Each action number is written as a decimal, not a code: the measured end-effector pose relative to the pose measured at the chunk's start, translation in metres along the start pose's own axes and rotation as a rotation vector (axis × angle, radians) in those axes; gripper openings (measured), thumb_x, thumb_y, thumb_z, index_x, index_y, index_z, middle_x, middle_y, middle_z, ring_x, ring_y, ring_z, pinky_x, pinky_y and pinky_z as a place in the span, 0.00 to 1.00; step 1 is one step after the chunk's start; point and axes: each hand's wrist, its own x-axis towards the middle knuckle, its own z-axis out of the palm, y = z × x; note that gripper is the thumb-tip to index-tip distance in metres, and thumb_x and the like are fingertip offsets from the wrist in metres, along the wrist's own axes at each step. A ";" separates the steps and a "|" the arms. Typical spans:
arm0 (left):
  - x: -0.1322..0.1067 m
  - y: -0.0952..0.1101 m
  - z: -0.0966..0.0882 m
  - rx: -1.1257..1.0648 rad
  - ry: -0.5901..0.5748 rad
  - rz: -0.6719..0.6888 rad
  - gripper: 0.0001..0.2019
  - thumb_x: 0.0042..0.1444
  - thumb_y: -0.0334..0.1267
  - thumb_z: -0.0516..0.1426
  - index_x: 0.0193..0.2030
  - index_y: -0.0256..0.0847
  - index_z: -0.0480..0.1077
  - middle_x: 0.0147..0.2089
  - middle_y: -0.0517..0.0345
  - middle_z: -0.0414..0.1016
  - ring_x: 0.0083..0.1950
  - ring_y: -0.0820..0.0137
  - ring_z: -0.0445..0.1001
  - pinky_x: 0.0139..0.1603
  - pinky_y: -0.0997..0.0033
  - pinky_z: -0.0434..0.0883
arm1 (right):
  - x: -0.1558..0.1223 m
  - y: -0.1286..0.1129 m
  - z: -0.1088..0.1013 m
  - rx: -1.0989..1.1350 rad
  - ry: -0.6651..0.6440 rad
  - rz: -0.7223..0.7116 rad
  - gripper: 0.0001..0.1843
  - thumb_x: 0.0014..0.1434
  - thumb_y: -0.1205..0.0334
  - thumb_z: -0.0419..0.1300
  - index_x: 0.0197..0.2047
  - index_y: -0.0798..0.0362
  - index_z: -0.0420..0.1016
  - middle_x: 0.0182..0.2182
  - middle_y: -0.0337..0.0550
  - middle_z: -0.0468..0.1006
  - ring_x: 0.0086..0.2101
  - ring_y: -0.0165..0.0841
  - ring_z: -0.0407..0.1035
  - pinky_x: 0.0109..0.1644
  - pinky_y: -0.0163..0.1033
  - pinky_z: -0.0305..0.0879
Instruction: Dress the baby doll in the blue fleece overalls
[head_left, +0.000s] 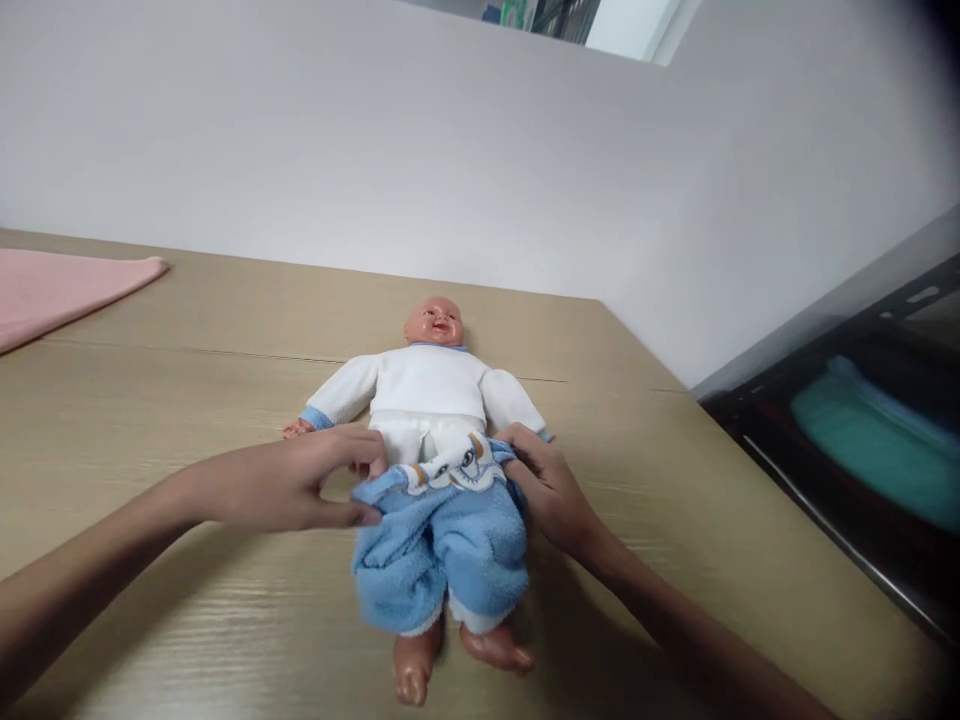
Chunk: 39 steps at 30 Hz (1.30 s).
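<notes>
A baby doll (437, 325) lies on its back on the wooden table, its head toward the wall and its bare feet toward me. It wears a white top (429, 385) with blue cuffs. Blue fluffy pants (442, 555), with a cartoon face at the front, cover its legs and are lowered below the white cloth body. At the left edge of the waistband is my left hand (300, 480), its thumb and curled fingers on either side of the fabric. My right hand (551, 490) pinches the waistband's right side; some of its fingers are hidden.
A pink cloth (67, 290) lies at the table's far left. The wooden table (225, 600) meets a pale wall (337, 150) at the back. Beyond its right edge stands a dark frame, with a teal item (877, 440) beside it. An opening shows high in the wall.
</notes>
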 end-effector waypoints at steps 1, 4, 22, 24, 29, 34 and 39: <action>0.002 -0.006 -0.001 -0.012 -0.026 -0.004 0.11 0.69 0.51 0.69 0.49 0.49 0.80 0.51 0.57 0.85 0.49 0.59 0.81 0.52 0.65 0.78 | 0.002 0.004 0.002 -0.031 0.031 -0.047 0.06 0.67 0.61 0.59 0.38 0.47 0.76 0.42 0.45 0.81 0.46 0.46 0.74 0.55 0.52 0.67; 0.008 -0.020 0.000 -0.065 -0.011 0.029 0.09 0.76 0.49 0.62 0.54 0.48 0.77 0.65 0.51 0.80 0.66 0.56 0.77 0.69 0.59 0.74 | 0.005 0.011 0.006 -0.154 0.101 -0.211 0.03 0.64 0.65 0.62 0.41 0.47 0.76 0.53 0.51 0.81 0.56 0.52 0.73 0.65 0.57 0.64; 0.006 -0.037 0.057 -0.161 0.310 0.079 0.09 0.81 0.42 0.58 0.62 0.48 0.73 0.76 0.44 0.68 0.82 0.52 0.64 0.85 0.49 0.62 | -0.001 0.009 0.006 0.329 -0.020 0.121 0.14 0.73 0.45 0.69 0.41 0.45 0.82 0.58 0.47 0.83 0.58 0.49 0.75 0.67 0.50 0.70; 0.008 -0.039 0.063 -0.100 0.367 0.075 0.08 0.83 0.42 0.54 0.59 0.47 0.72 0.72 0.44 0.71 0.77 0.53 0.68 0.81 0.50 0.66 | -0.005 0.008 0.009 0.287 0.036 0.148 0.14 0.74 0.44 0.68 0.44 0.45 0.83 0.54 0.46 0.85 0.54 0.48 0.76 0.63 0.48 0.72; 0.026 -0.049 0.063 -0.132 0.408 -0.087 0.11 0.83 0.48 0.51 0.50 0.46 0.67 0.46 0.57 0.73 0.47 0.61 0.72 0.54 0.60 0.72 | 0.006 0.019 0.013 0.227 0.052 0.236 0.16 0.73 0.42 0.66 0.44 0.46 0.82 0.37 0.38 0.79 0.40 0.41 0.72 0.48 0.44 0.68; 0.053 -0.061 0.061 -0.478 0.447 -0.206 0.22 0.77 0.64 0.58 0.51 0.45 0.70 0.43 0.61 0.72 0.43 0.63 0.71 0.47 0.64 0.70 | 0.042 0.034 0.016 0.380 0.040 0.278 0.14 0.65 0.44 0.69 0.42 0.46 0.83 0.42 0.41 0.85 0.48 0.46 0.76 0.61 0.50 0.71; 0.047 -0.058 0.071 -0.361 0.578 -0.173 0.22 0.74 0.64 0.62 0.49 0.45 0.74 0.47 0.58 0.75 0.51 0.60 0.74 0.56 0.62 0.71 | 0.034 0.023 0.016 0.258 0.093 0.177 0.13 0.67 0.45 0.68 0.41 0.46 0.81 0.40 0.43 0.82 0.45 0.47 0.75 0.56 0.51 0.73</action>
